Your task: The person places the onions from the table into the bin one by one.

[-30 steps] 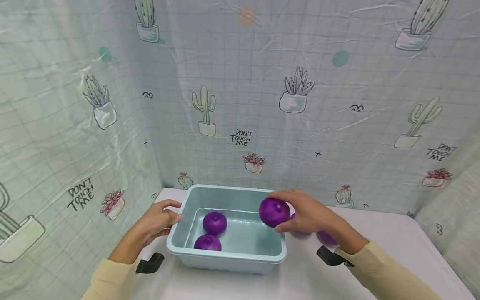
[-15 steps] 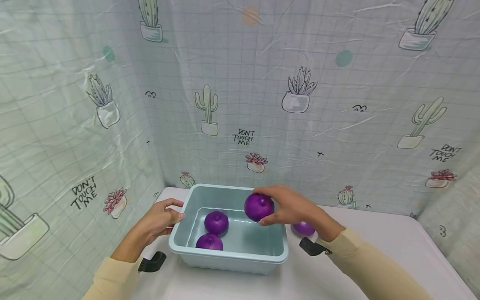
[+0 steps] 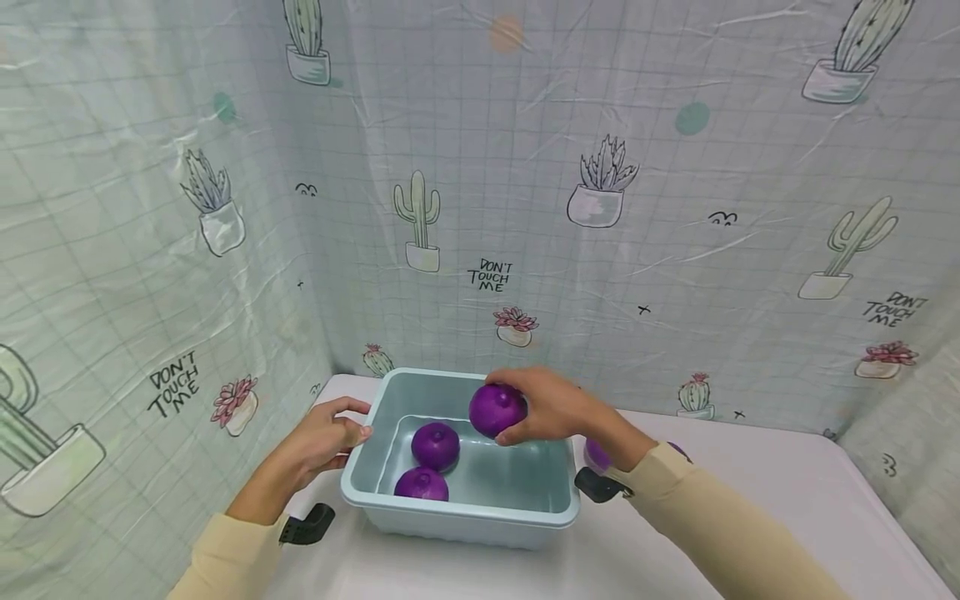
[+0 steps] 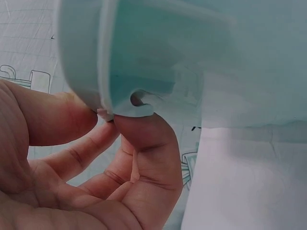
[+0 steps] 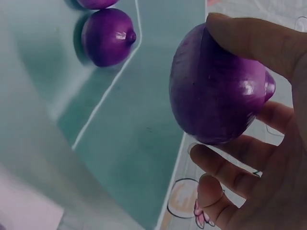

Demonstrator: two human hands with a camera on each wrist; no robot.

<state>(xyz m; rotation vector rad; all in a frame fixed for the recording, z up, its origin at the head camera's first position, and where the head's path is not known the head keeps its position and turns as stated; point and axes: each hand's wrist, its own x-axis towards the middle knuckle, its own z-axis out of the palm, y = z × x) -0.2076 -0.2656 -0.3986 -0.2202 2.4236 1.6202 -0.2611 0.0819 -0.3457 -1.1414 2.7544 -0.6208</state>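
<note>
A light blue plastic bin (image 3: 465, 515) stands on the table, its left rim pinched by my left hand (image 3: 324, 435) between thumb and fingers. The left wrist view has the thumb (image 4: 62, 120) on one side of the rim and the bent fingers beneath it. My right hand (image 3: 551, 407) grips a round purple onion (image 3: 497, 410) with a small nub, held over the inside of the bin. Two more purple onions lie on the bin's floor at the left, one behind (image 3: 435, 446) and one nearer the front wall (image 3: 422, 484), its lower part hidden.
To the right of the bin, an onion (image 3: 597, 455) sits on the white table (image 3: 765, 483), partly covered by my right wrist. Another purple edge (image 3: 678, 450) shows behind the sleeve. A cactus-print curtain (image 3: 465, 208) hangs close behind the bin and along the left.
My right hand has carried the onion leftward, from the bin's right rim to over its middle. The left hand keeps its hold on the rim, and the view has shifted slightly.
</note>
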